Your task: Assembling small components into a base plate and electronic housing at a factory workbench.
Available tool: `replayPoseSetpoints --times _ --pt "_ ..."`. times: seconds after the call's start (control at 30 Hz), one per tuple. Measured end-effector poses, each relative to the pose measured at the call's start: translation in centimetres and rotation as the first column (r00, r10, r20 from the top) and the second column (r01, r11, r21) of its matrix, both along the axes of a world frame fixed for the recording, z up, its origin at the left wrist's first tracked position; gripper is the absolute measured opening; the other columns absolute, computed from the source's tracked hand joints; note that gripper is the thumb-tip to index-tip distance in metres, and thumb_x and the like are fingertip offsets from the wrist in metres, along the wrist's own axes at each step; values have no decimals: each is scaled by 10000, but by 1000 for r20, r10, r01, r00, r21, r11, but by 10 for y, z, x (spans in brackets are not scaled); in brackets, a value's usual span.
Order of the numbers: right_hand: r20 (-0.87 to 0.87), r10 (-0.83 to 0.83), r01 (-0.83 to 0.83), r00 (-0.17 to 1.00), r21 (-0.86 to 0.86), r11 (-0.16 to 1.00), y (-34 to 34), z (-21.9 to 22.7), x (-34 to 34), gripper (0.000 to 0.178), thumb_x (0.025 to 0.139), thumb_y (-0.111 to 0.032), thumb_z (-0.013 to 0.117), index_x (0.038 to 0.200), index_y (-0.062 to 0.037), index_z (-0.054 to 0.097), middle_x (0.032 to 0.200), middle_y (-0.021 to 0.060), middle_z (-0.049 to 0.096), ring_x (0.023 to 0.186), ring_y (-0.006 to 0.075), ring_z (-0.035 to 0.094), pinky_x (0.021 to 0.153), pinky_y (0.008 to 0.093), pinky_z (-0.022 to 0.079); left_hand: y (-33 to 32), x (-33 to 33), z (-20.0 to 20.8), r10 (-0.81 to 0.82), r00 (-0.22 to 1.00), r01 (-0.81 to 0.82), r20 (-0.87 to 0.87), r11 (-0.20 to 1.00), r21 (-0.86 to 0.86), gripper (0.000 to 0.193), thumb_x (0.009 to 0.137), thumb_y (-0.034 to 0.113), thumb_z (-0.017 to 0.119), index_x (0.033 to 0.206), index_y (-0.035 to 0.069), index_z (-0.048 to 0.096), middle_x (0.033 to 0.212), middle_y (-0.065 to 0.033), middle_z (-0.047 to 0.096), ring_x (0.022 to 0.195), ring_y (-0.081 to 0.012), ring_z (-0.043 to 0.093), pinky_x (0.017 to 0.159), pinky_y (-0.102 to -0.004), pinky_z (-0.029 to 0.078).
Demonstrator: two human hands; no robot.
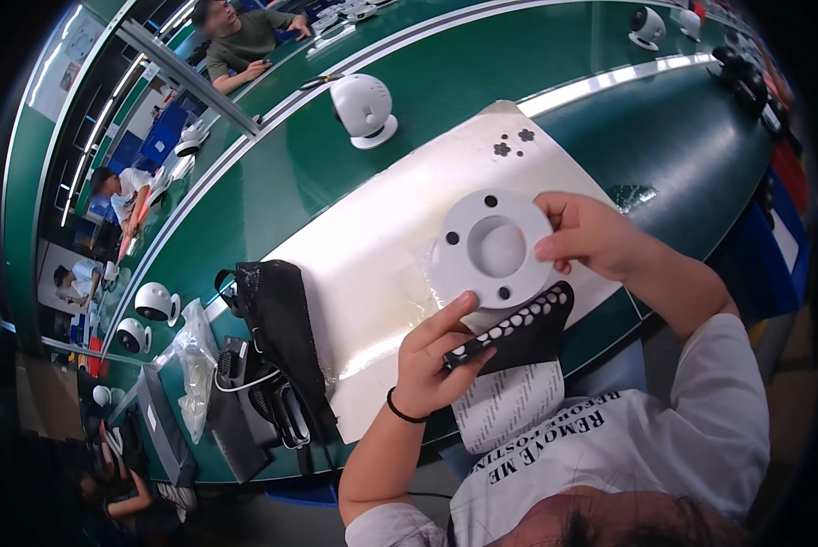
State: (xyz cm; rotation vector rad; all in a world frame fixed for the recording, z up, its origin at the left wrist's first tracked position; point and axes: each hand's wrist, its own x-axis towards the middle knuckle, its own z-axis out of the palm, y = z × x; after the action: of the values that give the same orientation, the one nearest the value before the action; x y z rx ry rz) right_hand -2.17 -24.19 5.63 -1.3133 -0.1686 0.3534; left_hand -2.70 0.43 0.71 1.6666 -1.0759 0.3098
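My right hand [584, 235] grips the right rim of a light-grey round base [445, 264] with a wide recess in its middle. Three black round pads show on its face; the part under my right fingers is hidden. Below the base, my left hand [436, 365] has its fingers closed on a black sheet of adhesive pads [518, 324] dotted with rows of white circles. My left fingertip is at the lower edge of the base. From the black sheet hangs a printed white backing paper [511, 410].
A white mat [381, 219] lies under my hands on the green table. A black bag [286, 337], a clear plastic bag [195, 365] and dark items are at left. A white rounded camera [363, 108] stands beyond the mat. Other people sit further off.
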Motion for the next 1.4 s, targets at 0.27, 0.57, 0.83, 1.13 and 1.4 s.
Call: replayPoseSetpoints --times 0.27,0.57,0.83,1.13,1.4 --pt "284 -371 367 884 69 928 -26 13 94 317 786 -174 566 1051 -7 518 843 14 578 731 65 549 643 219 435 3 10 0 80 991 -71 -111 994 80 147 629 10 681 688 -12 548 1140 -184 529 647 -166 556 614 -264 459" --pt "940 118 947 320 -316 -49 -62 -92 252 117 803 -123 510 835 -81 614 884 86 586 825 264 568 699 372 470 1 14 -2 45 967 -19 -250 994 107 150 688 52 670 797 5 578 1101 -100 560 740 -142 549 650 -239 448" --pt "745 171 706 645 -666 240 14 -74 261 322 864 -320 442 952 -57 604 975 142 591 928 271 553 794 370 439 7 25 -3 43 915 29 -402 985 171 155 735 96 630 832 -15 582 1069 -109 565 910 -241 565 765 -287 443" --pt "783 209 729 586 -622 287 31 -81 282 496 799 -371 543 1191 -92 424 1193 127 442 1154 286 358 995 377 219 5 31 -7 8 904 70 -427 984 166 268 732 92 642 982 22 572 975 -91 587 846 -192 569 754 -266 439" --pt "913 -13 786 407 -343 514 4 -50 204 295 704 -240 681 886 -36 570 837 119 574 812 285 546 682 317 440 6 23 -11 -6 889 85 -459 984 153 269 737 136 637 961 11 558 932 -136 576 848 -264 566 755 -294 442"
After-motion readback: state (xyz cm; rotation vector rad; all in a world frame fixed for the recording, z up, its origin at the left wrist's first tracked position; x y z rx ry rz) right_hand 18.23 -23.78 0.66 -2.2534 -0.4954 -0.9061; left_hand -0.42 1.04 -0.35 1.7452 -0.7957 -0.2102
